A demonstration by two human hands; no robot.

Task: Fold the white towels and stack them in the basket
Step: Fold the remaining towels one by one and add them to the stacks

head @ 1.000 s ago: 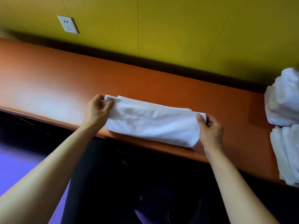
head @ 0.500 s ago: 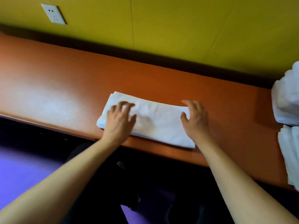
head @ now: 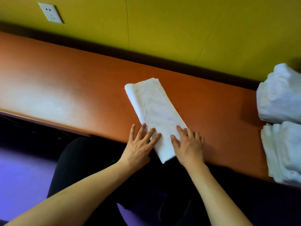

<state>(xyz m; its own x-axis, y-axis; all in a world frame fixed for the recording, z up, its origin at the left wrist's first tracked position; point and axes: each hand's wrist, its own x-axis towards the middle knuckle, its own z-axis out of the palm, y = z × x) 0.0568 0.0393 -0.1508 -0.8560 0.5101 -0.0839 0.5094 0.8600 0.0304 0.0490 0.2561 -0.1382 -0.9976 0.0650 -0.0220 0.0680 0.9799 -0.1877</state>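
Observation:
A white towel (head: 154, 111), folded into a long narrow strip, lies on the orange counter (head: 65, 82). It runs from the far middle toward me, and its near end hangs a little over the front edge. My left hand (head: 141, 144) rests flat on the towel's near left side with fingers spread. On the near right side, my right hand (head: 189, 144) presses with straight fingers. No basket is in view.
More white towels sit at the counter's right end: a rumpled pile (head: 280, 95) at the back and a folded stack (head: 285, 152) nearer me. A yellow wall with a white socket (head: 50, 13) runs behind. Dark trousers and purple floor lie below.
The folded towel has been turned from lying crosswise to pointing away from me. Both hands went from holding its ends to lying flat on its near end.

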